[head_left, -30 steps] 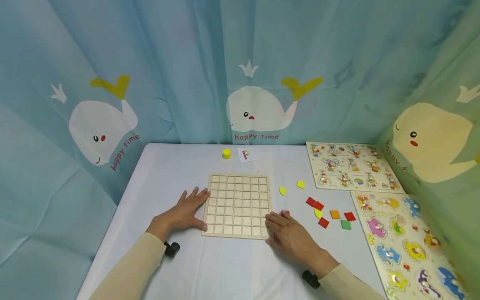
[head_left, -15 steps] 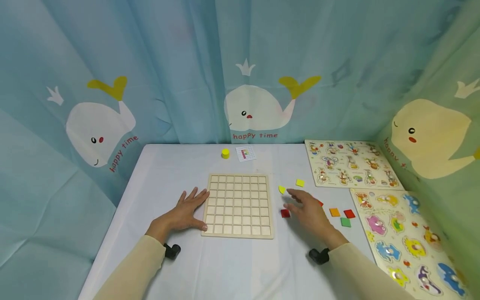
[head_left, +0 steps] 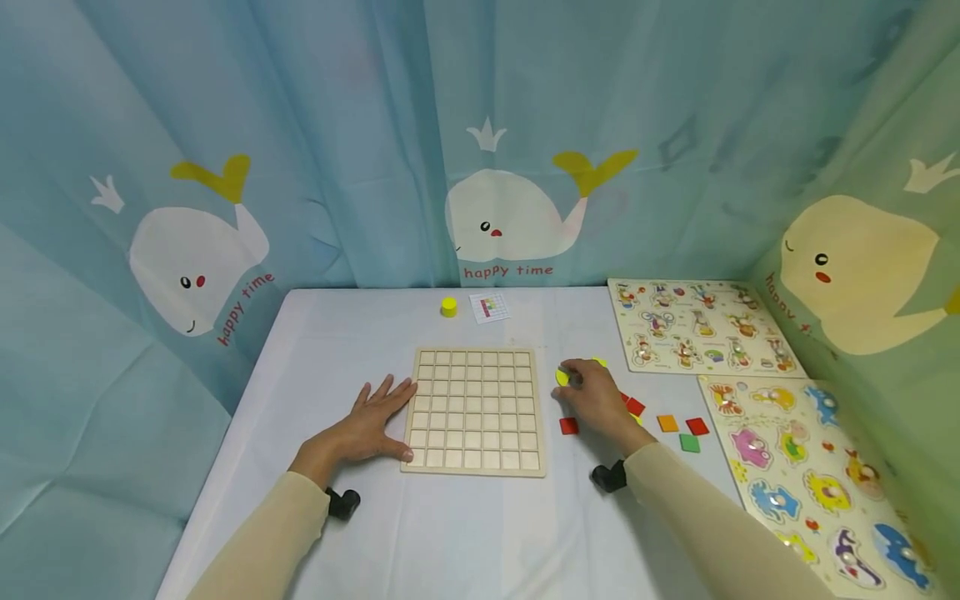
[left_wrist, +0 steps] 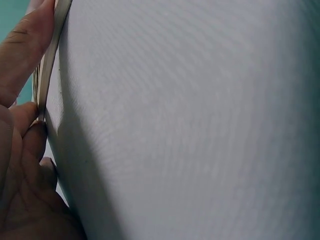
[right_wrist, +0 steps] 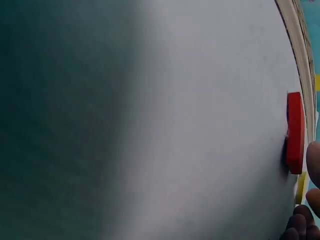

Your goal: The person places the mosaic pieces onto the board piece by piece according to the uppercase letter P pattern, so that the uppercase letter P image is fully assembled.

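In the head view, a square wooden grid board [head_left: 474, 412] lies on the white table. My left hand [head_left: 360, 429] rests at its left edge with fingers spread; in the left wrist view, the fingers touch the board's rim [left_wrist: 48, 75]. My right hand [head_left: 597, 404] is right of the board, thumb and forefinger parted on either side of a yellow quarter-circle tile [head_left: 562, 378]. Whether they touch it is not clear. A red square tile [head_left: 569, 426] lies just nearer; the right wrist view shows this red tile [right_wrist: 295, 132] edge-on, with the fingertips [right_wrist: 314, 162] at the border.
Right of my right hand lie red tiles [head_left: 636, 406], an orange tile [head_left: 667, 423] and a green tile [head_left: 689, 442]. Two picture puzzle boards [head_left: 701, 321] occupy the right side. At the back stand a yellow cylinder [head_left: 448, 307] and a small printed grid card [head_left: 490, 307].
My right hand has left the board's right edge, moved right over the tiles, then come back left to the yellow quarter-circle tile. The left hand has stayed at the board.
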`<act>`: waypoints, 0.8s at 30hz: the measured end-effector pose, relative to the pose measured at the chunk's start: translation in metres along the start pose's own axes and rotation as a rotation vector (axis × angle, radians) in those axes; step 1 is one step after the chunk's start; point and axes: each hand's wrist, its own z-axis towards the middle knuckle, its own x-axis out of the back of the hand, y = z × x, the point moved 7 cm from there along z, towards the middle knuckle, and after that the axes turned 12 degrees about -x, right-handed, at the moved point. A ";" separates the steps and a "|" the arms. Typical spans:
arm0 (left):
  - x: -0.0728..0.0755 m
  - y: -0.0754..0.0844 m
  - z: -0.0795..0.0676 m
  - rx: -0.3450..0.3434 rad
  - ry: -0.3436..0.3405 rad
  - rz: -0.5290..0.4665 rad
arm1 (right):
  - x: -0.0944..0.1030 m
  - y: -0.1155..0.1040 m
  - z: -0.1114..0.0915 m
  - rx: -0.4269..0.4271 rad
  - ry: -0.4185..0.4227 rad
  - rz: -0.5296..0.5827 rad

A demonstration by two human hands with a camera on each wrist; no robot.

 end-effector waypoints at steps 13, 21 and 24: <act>-0.001 -0.003 0.000 -0.004 -0.005 0.008 | 0.000 -0.007 0.004 0.115 0.037 -0.036; 0.000 -0.003 0.001 -0.005 -0.004 0.000 | 0.003 -0.001 -0.007 -0.005 0.155 -0.008; 0.000 -0.003 0.000 0.000 0.002 -0.001 | 0.001 -0.003 -0.008 -0.036 0.153 -0.034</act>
